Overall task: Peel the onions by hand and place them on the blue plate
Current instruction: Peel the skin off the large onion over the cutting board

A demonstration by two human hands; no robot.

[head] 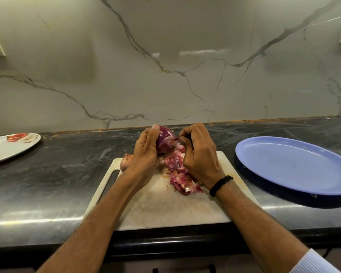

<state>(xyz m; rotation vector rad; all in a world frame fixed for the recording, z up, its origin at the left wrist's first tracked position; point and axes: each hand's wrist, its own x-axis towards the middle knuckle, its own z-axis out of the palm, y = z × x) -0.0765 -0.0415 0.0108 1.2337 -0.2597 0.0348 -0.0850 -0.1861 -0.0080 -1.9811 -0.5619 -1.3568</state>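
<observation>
above the cutting board (165,205), the left hand (146,152) gripped a purple onion (165,140) while the right hand (199,154) pinched its skin, the blue plate (295,166) lying nearby at right.

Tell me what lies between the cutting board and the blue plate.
Only a narrow strip of bare dark countertop separates the cutting board and blue plate, seen in the head view.

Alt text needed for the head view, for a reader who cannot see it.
Over a white cutting board, the left hand grips a partly peeled red onion while the right hand pinches its loose skin. Peelings lie on the board; the blue plate at right has no onions yet.
</observation>
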